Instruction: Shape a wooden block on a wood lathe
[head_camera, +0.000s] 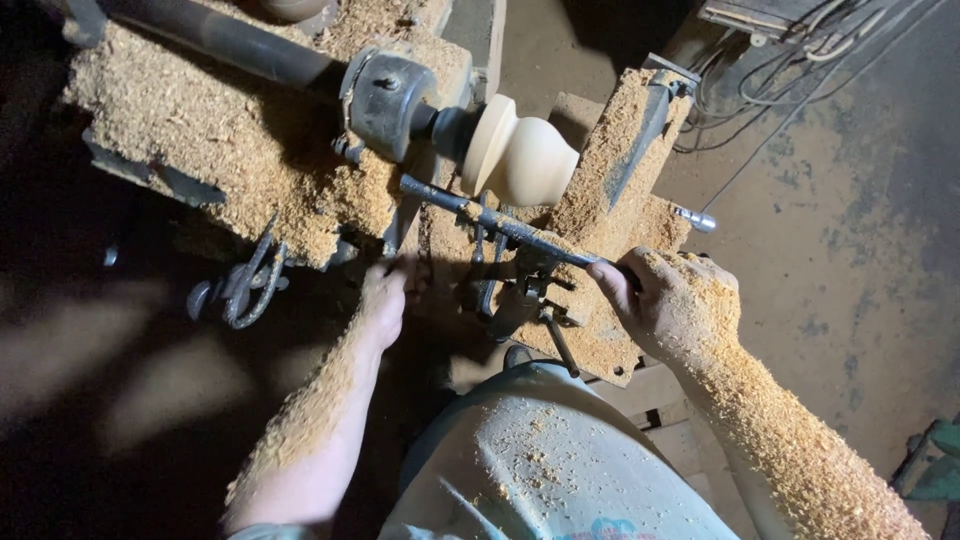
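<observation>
A pale turned wooden piece (520, 155) with a rounded bulb and a flared rim is mounted on the lathe's grey metal chuck (390, 100). Below it runs a long dark metal bar (500, 225), the tool rest. My right hand (670, 300), coated in sawdust, grips the right end of that bar. My left hand (385, 300) reaches down to the lathe bed in shadow just left of the bar's clamp (530, 295); whether it holds anything is hidden. Both forearms are covered in wood shavings.
Sawdust lies thick on the lathe bed (220, 140). A pointed metal chisel (640, 130) rests on the shavings at right. A clamp lever (245, 285) hangs at lower left. Cables (790, 80) trail over the concrete floor (850, 230) at upper right.
</observation>
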